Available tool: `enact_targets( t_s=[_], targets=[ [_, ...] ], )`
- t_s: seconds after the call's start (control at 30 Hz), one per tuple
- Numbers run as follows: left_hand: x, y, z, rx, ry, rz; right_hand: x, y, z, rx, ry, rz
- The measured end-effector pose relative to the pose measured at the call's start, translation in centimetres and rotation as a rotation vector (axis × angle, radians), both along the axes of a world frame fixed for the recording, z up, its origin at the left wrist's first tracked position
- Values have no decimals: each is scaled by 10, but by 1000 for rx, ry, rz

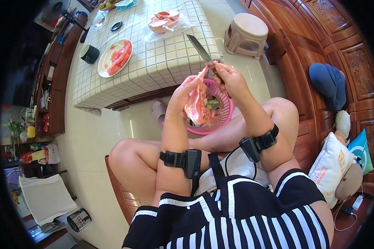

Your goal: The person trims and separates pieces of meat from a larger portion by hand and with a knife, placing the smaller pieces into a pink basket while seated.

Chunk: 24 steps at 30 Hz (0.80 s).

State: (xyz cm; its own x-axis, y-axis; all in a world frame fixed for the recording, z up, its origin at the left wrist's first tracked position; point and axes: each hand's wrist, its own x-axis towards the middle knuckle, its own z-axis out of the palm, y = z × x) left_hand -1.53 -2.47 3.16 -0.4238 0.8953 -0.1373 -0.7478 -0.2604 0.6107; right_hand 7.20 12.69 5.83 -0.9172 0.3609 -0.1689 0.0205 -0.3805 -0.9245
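My left hand [184,96] grips a strip of pale pomelo membrane with pink flesh [195,105], held above a pink plastic basket [228,109]. In my right hand [229,77] is the handle of a knife [200,47], its blade slanting up to the left, and my thumb pinches the upper end of the strip near the blade's base. Peel scraps and green leaves lie in the basket. On the table, a white plate [103,69] bears peeled pink segments [121,57], and an opened pomelo [163,21] rests on clear plastic.
A checked cloth covers the table [152,62]; a dark mug [89,54] stands left of the plate and a round black lid [116,26] lies behind it. A plastic stool [247,34] stands at the table's right. A wooden bench with cushions [330,168] is at right.
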Motion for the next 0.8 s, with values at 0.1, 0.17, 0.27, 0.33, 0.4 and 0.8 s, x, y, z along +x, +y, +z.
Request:
enact_targets(
  t_s=[0.1, 0.17, 0.27, 0.33, 0.4, 0.8],
  targets=[
    [3, 0, 1, -26, -9, 17, 5, 7, 8, -160, -33, 61],
    [5, 0, 1, -84, -73, 46, 9, 11, 15, -261, -32, 103],
    [7, 3, -3, -182, -21, 46, 12, 11, 23, -323, -25, 151],
    [12, 7, -9, -151, -26, -21, 14, 11, 26, -284, -23, 177],
    [12, 8, -14, -128, 49, -91, 15, 8, 32, -277, -24, 193],
    [11, 17, -26, -531, 685, 381, 14, 9, 25, -260, -84, 140]
  ],
)
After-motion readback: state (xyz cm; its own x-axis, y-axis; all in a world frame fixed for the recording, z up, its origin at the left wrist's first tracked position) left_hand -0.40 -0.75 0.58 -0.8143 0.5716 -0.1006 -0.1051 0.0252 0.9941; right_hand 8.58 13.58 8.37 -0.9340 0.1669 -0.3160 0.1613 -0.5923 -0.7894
